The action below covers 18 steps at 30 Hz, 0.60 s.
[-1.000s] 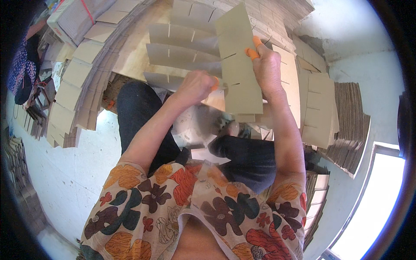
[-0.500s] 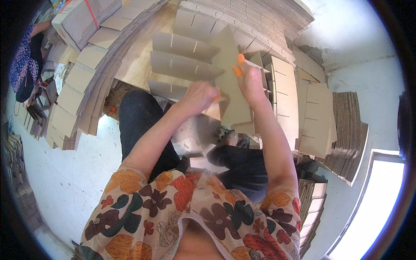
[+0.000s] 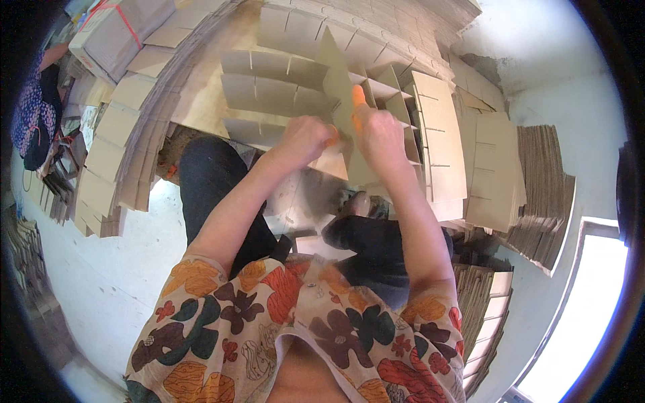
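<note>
My right hand [image 3: 381,136], with orange covers on its fingertips, is closed on an upright cardboard strip [image 3: 338,87]. That strip stands across several slotted cardboard strips [image 3: 269,94], which reach out to the left in rows. My left hand [image 3: 306,140] is closed at the right end of the nearest rows, its thumb side toward the upright strip. A cardboard edge seems to be pinched there, though the fingers hide much of it. Right of the upright strip, crossed pieces form a cardboard divider grid [image 3: 391,98], partly covered by my right hand.
A pile of slotted cardboard sheets [image 3: 440,144] stands close to my right hand, with more stacks [image 3: 494,171] beyond it. Another long stack [image 3: 111,144] runs along the left, near a box tied with red string [image 3: 111,37]. A person in dotted clothing [image 3: 33,121] is at far left.
The upright strip and my right hand have shifted left and slightly nearer to me. More grid cells now show on the right. My left hand has barely moved.
</note>
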{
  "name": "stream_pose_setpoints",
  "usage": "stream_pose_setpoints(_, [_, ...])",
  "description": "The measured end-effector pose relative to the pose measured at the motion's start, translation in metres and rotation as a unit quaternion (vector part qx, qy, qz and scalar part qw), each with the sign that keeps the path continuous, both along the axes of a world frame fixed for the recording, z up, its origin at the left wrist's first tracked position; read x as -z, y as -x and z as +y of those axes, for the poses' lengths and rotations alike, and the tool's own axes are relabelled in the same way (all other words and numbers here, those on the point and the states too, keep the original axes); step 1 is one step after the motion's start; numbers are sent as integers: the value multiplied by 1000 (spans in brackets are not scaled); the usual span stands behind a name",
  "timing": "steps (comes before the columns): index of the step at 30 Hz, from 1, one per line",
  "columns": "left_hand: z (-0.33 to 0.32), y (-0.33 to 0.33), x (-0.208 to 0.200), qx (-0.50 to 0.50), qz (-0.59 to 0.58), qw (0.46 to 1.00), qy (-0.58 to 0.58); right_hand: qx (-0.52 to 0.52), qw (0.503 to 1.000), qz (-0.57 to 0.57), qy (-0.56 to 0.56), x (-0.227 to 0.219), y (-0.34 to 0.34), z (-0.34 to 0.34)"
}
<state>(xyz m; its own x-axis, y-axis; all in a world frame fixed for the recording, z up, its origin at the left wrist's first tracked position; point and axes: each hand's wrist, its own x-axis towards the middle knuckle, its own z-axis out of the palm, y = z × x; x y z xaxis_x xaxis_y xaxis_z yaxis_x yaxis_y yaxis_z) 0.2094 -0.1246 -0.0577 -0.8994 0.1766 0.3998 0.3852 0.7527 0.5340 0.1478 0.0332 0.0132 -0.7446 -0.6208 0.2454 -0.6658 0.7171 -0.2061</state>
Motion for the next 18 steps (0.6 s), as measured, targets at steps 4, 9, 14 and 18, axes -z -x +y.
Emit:
stream_pose_setpoints(4, [-8,-5,-4,-10,19,1000,-7,11,1000,-5,0,-16,9,-2])
stream_pose_setpoints(9, [-7,-3,-2,-11,4,1000,-8,-5,995,-66,76,-2,14,-5])
stream_pose_setpoints(14, [-2,-1,0,-6,-20,999,28,-37,995,-58,77,-6,15,-12])
stream_pose_setpoints(18, [0,-3,-2,-2,-15,1000,28,8,993,-116,-8,12,14,-8])
